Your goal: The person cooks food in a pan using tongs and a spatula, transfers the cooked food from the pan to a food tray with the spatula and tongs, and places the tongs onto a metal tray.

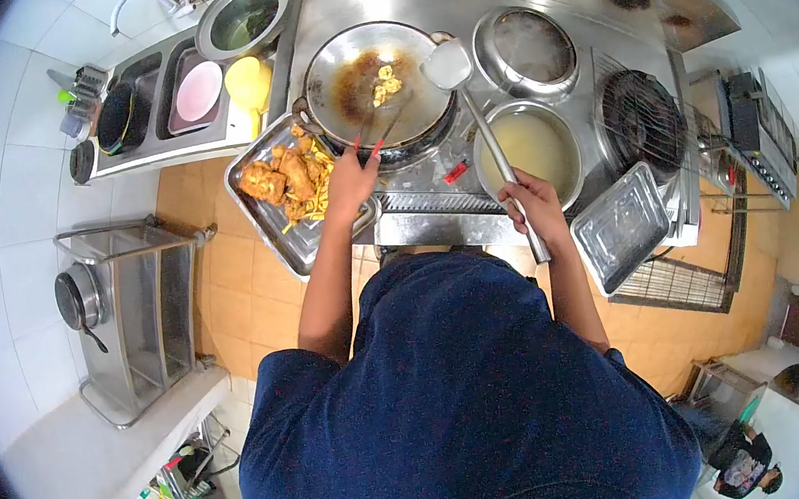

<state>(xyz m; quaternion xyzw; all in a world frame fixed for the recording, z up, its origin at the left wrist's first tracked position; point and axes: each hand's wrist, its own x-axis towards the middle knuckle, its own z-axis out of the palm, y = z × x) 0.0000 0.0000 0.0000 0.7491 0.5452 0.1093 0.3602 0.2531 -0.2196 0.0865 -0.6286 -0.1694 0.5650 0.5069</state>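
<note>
My left hand [350,180] is closed on red-handled tongs [382,131], whose tips reach into a large wok [337,81] of brownish oil. Yellow fried pieces [385,85] lie in the wok near the tips. A long-handled ladle [487,132] is gripped by my right hand [535,203]; its wide head is at the wok's right rim. Under the ladle's handle stands a pot of pale yellow liquid [532,146]. Left of my left hand, a metal tray [265,222] holds fried chicken [294,173] and fries [320,194].
A lidded pot [525,51] stands behind the liquid. At right are a burner with a rack [642,116] and a silver tray [622,228]. The sink at left holds a pink bowl [199,91] and yellow bowl [248,83]. Another person [745,461] is at lower right.
</note>
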